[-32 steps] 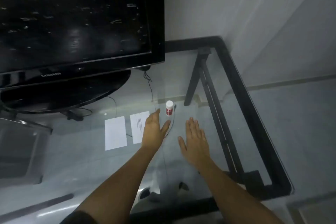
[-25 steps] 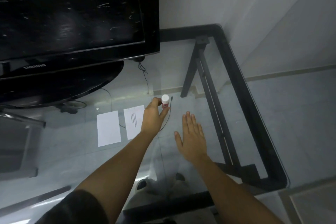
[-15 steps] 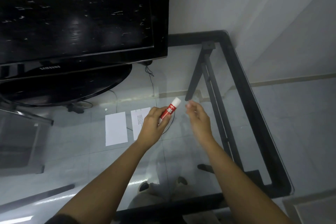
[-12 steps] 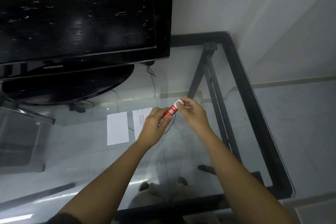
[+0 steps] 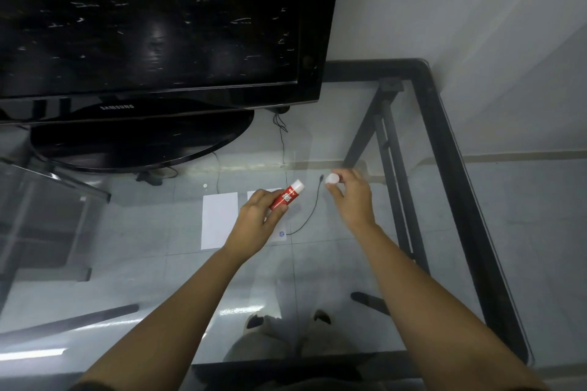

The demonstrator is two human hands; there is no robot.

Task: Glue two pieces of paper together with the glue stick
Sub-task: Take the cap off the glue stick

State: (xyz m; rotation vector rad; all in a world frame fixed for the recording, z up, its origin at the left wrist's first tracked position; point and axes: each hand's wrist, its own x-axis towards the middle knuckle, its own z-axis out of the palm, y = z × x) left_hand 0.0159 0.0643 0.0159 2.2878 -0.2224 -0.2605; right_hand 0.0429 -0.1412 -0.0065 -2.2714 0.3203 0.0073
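Head camera: left hand (image 5: 254, 225) grips the red glue stick (image 5: 286, 195) tilted above two paper sheets (image 5: 219, 220) on the glass table (image 5: 438, 124); right hand (image 5: 351, 200) pinches its white cap (image 5: 332, 179) nearby, apart.

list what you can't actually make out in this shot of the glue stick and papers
Head view only:
- Right-hand paper: mostly hidden behind the left hand; only its top edge and a corner with a small logo show.
- Glue stick: lower end buried in the left hand; label too small to read.
- Cap: partly covered by the right hand.
- Television: cut off by the top and left edges.
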